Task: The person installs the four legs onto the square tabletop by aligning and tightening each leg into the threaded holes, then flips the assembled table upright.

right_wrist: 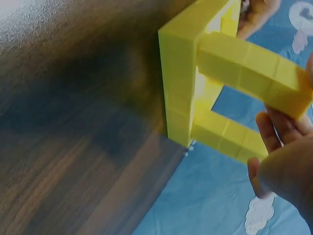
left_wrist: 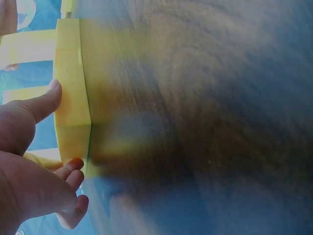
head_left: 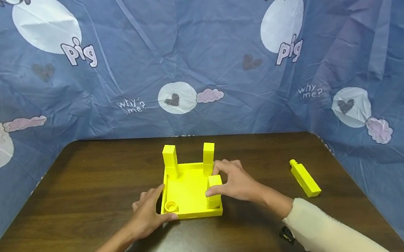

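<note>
A yellow square toy tabletop point(head_left: 189, 187) lies underside up on the wooden table. Three yellow square legs stand up from its corners: back left point(head_left: 170, 159), back right point(head_left: 208, 158) and front right point(head_left: 213, 201). The front-left corner has a bare round socket point(head_left: 171, 207). My left hand point(head_left: 146, 215) grips that corner, thumb on the front edge and fingers along the left side. With thumb and fingers, my right hand point(head_left: 238, 183) holds the upper part of the front-right leg. In the right wrist view, that leg point(right_wrist: 244, 63) meets the tabletop.
A loose yellow leg point(head_left: 305, 179) with a round end piece lies at the right of the wooden table point(head_left: 104, 173). Near the right sleeve is a small black object point(head_left: 287, 234), partly hidden. Blue printed cloth point(head_left: 139, 56) hangs behind the table.
</note>
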The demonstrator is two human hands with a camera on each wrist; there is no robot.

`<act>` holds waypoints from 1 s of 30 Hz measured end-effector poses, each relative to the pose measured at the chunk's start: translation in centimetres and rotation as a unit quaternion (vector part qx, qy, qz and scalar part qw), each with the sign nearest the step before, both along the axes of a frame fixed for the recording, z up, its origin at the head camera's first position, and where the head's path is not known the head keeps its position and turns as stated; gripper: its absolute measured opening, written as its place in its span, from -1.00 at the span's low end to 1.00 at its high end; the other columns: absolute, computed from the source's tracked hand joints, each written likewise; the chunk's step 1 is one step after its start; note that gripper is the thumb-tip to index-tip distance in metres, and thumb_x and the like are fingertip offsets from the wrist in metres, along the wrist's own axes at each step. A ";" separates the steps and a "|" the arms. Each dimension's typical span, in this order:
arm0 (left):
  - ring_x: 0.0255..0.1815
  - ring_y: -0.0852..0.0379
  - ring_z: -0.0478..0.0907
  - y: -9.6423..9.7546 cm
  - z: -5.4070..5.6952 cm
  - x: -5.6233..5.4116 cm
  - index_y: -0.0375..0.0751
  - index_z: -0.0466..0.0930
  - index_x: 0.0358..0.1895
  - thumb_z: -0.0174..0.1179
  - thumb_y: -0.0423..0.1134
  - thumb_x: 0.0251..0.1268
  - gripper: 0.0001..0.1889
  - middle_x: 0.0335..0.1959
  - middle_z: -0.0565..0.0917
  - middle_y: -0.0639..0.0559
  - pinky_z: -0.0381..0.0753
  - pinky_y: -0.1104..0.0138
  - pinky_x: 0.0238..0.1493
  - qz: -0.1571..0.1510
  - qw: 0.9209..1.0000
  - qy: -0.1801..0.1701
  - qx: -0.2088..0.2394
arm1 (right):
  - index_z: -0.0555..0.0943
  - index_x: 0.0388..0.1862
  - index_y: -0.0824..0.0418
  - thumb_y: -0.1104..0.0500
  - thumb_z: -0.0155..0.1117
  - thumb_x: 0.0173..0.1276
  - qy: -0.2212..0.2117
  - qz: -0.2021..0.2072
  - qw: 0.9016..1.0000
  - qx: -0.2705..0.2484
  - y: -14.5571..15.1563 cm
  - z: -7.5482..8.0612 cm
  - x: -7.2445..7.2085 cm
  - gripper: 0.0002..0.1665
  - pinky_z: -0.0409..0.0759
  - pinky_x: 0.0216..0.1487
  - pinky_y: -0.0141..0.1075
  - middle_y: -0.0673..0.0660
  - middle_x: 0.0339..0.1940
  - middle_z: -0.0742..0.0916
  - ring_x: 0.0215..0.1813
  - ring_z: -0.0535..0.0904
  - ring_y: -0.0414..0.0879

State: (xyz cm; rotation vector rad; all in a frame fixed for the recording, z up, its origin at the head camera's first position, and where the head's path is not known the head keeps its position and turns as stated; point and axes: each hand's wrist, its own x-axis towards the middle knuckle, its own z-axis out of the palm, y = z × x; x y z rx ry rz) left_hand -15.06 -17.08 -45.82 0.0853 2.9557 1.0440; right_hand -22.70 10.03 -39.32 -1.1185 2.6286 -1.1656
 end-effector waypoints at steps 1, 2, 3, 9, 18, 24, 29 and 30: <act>0.20 -0.10 0.27 0.0 0.0 0.0 -0.28 0.18 0.44 0.51 0.01 -0.10 0.02 0.27 0.44 -0.19 0.08 -0.04 0.01 -0.001 1.000 0.000 0.000 | 0.42 -0.37 0.05 -0.13 0.57 -0.04 0.009 -0.006 1.000 0.002 -0.2 -0.1 0.1 -0.48 0.13 0.13 0.02 -0.01 -0.41 0.54 -0.18 0.40 -0.04; 0.19 -0.10 0.27 0.0 0.0 -0.1 -0.28 0.18 0.44 0.51 0.02 -0.10 0.02 0.27 0.44 -0.19 0.08 -0.04 0.01 -0.001 1.000 0.001 -0.001 | 0.39 -0.41 0.06 -0.15 0.57 -0.04 0.019 -0.009 1.000 0.006 -0.4 -0.1 0.1 -0.45 0.13 0.13 0.00 0.02 -0.47 0.50 -0.26 0.39 -0.05; 0.19 -0.10 0.27 0.0 0.0 -0.1 -0.28 0.18 0.44 0.51 0.02 -0.10 0.02 0.27 0.44 -0.19 0.08 -0.04 0.00 -0.001 1.000 0.002 -0.001 | 0.37 -0.43 0.06 -0.16 0.56 -0.04 0.027 -0.012 1.000 0.007 -0.5 -0.1 0.1 -0.44 0.12 0.14 0.00 0.04 -0.51 0.46 -0.33 0.38 -0.08; 0.18 -0.09 0.28 0.0 0.1 -0.1 -0.28 0.19 0.44 0.51 0.03 -0.11 0.02 0.26 0.45 -0.19 0.09 -0.02 -0.01 0.000 1.000 0.005 -0.004 | 0.50 -0.17 0.05 -0.13 0.49 0.08 0.008 0.007 1.000 0.012 -0.4 -0.1 0.2 -0.52 0.10 0.17 0.00 -0.08 -0.25 0.58 -0.11 0.45 -0.17; 0.21 -0.11 0.26 0.0 0.1 0.0 -0.26 0.17 0.45 0.50 0.05 -0.10 0.03 0.28 0.43 -0.19 0.08 -0.04 0.01 -0.002 1.000 -0.007 -0.004 | 0.55 0.26 -0.08 0.02 0.43 0.19 -0.010 0.098 0.995 0.030 1.1 0.9 -0.5 -0.39 0.12 0.14 0.01 -0.15 0.21 0.60 0.23 0.33 -0.14; 0.19 -0.09 0.27 0.0 0.1 -0.1 -0.26 0.18 0.45 0.51 0.03 -0.10 0.03 0.27 0.44 -0.18 0.08 -0.04 0.02 0.001 1.000 -0.007 -0.001 | 0.61 0.18 0.01 0.07 0.44 0.17 -0.013 0.117 0.993 0.031 1.4 1.4 -0.8 -0.46 0.10 0.16 0.05 -0.17 0.12 0.66 0.20 0.36 -0.13; 0.19 -0.09 0.27 0.0 0.1 0.0 -0.26 0.17 0.45 0.51 0.04 -0.11 0.03 0.27 0.43 -0.18 0.07 -0.04 0.02 0.002 1.000 -0.009 0.001 | 0.64 0.14 0.01 0.06 0.47 0.14 -0.031 0.105 0.994 0.019 1.3 1.2 -0.8 -0.47 0.17 0.15 0.04 -0.17 0.05 0.68 0.13 0.40 -0.13; 0.20 -0.10 0.26 0.0 0.1 0.0 -0.26 0.17 0.45 0.51 0.04 -0.11 0.03 0.28 0.43 -0.19 0.07 -0.04 0.02 0.002 1.000 -0.010 0.001 | 0.64 0.14 0.01 0.06 0.47 0.14 -0.035 0.104 0.994 0.016 1.3 1.1 -0.8 -0.47 0.21 0.14 0.03 -0.15 0.04 0.68 0.12 0.41 -0.12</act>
